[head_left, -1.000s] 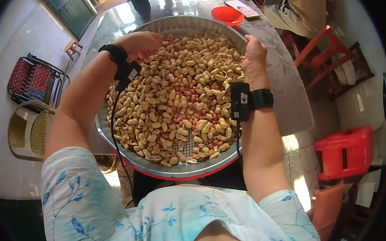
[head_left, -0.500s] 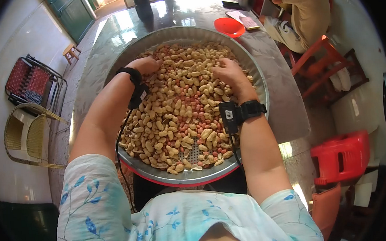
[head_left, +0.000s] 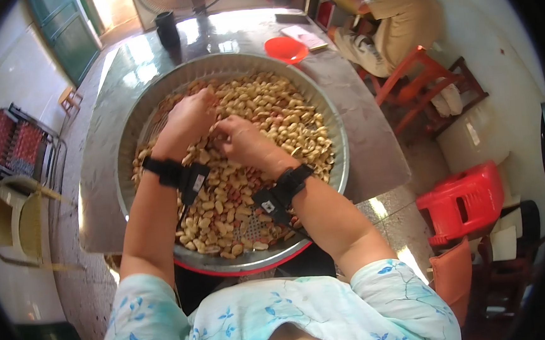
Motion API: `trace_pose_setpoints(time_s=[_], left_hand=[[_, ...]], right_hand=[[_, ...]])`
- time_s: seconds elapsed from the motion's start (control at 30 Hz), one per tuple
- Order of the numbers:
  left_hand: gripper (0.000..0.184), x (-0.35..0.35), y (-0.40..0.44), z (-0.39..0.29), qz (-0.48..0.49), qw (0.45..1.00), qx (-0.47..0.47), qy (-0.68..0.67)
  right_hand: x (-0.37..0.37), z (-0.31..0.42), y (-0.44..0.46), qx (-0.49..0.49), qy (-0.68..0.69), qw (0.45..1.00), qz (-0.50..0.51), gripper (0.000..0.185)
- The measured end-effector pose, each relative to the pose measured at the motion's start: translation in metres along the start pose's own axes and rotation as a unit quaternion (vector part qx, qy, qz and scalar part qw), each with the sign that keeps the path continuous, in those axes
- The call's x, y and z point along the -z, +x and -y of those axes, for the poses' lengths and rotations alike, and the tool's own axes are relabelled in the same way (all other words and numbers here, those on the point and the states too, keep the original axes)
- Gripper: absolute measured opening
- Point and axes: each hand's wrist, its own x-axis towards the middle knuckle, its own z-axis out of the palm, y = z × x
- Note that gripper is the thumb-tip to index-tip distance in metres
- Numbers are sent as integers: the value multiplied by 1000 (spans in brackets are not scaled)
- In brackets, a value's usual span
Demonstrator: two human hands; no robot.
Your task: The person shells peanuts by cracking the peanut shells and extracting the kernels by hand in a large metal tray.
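Note:
A wide round metal tray (head_left: 342,155) with a perforated bottom holds a thick layer of unshelled peanuts (head_left: 274,100), mixed with loose pink kernels and pieces of shell. My left hand (head_left: 190,117) is over the tray's left-middle part, its fingers curled inward and partly hidden from above. Close beside it, my right hand (head_left: 244,143) has its fingers bent together, pointing toward the left hand. Whatever lies in either hand's fingers is too small or hidden to make out. Each wrist wears a black strap with a small box and cable.
The tray stands on a grey table (head_left: 372,144). Beyond it are a red bowl (head_left: 285,50), a black cup (head_left: 166,29) and a pink-and-white packet (head_left: 304,37). A seated person (head_left: 401,25) is at the back right. Red stools (head_left: 467,204) and chairs (head_left: 20,216) flank the table.
My right hand has moved left across the peanuts to beside my left hand. The left hand's fingers have curled inward. The view has shifted, with surroundings appearing farther left.

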Motion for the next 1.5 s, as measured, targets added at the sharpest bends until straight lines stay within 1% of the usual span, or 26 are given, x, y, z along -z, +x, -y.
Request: trace_pose_setpoints(time_s=[0.07, 0.1, 0.17, 0.2, 0.23, 0.33, 0.4, 0.53, 0.6, 0.67, 0.73, 0.8, 0.87, 0.93, 1.0, 1.03, 1.07, 1.1, 1.13, 1.17, 1.27, 1.3, 1.33, 1.43, 1.47, 1.5], left_hand=[[21, 2, -5, 3, -41, 998, -30, -25], [19, 0, -7, 6, -72, 996, -48, -31], [13, 3, -13, -3, -107, 993, -25, -53], [12, 4, -16, -3, -109, 989, -18, -96], [12, 0, -19, 1, -151, 974, -64, -158], [8, -12, -21, 16, -135, 971, -61, -189], [8, -18, -21, 17, -54, 921, 90, -376], [12, -19, -20, 17, -52, 894, 63, -440], [18, -8, -22, 4, -57, 847, 59, -525], [15, -3, -23, -1, -56, 829, 63, -552], [11, 0, -23, -3, -67, 798, 74, -594], [12, -1, -21, 0, -78, 794, 81, -597], [12, -7, -24, 5, -92, 790, 101, -597], [12, -13, -20, 5, -88, 732, 133, -662], [13, -20, -19, 18, -38, 730, 111, -673], [13, -18, -18, 14, -47, 755, 139, -639], [13, -16, -19, 5, -50, 778, 161, -605], [13, -21, -22, 3, -21, 783, 173, -597], [15, -21, -22, 5, -6, 772, 141, -620], [17, -16, -18, 9, -7, 758, 101, -644], [19, -22, -16, 13, -41, 741, 112, -660], [20, -25, -15, 9, -60, 741, 136, -655], [22, -28, -16, 8, -57, 754, 114, -645], [18, -22, -23, -10, -41, 802, 83, -590], [16, -24, -23, -12, -53, 824, 70, -560], [16, -26, -23, -13, -57, 824, 66, -560]], right_hand=[[-11, -16, 6, 49, -30, 994, -93, 12], [-3, -11, 7, 16, -2, 994, -105, 14], [5, -5, 6, 51, -28, 982, -180, 17], [10, -3, 6, 50, -24, 982, -179, 19], [9, -2, 7, 46, 12, 979, -199, 23], [16, 3, 5, 10, 34, 986, -162, 22], [14, -1, 4, 25, 6, 982, -186, 21], [11, -9, 6, 64, 14, 971, -230, 20], [16, -6, 7, 88, -9, 963, -253, 17], [20, 4, 5, -85, 218, 959, -159, 14], [14, -3, 7, -52, 229, 957, -171, 11], [12, -3, 8, -110, 377, 911, -124, 10], [13, 0, 6, -147, 393, 902, -101, 13], [12, 2, 9, -211, 543, 805, -109, 13], [28, -10, 9, -176, 563, 806, -55, 13], [28, -29, 14, -113, 570, 811, -68, 15], [39, -39, 16, -95, 616, 779, -68, 14], [47, -44, 15, -135, 667, 721, -131, 11], [59, -29, 10, -190, 654, 708, -187, 10], [55, -33, 7, -188, 626, 738, -167, 9], [31, -23, 15, -166, 538, 824, -67, 11], [21, -10, 15, -167, 512, 840, -62, 13], [10, 1, 13, -171, 485, 855, -60, 16], [-2, 9, 11, -145, 462, 872, -70, 18], [-1, 8, 9, -157, 477, 862, -68, 17], [1, 9, 7, -172, 494, 850, -66, 16]])
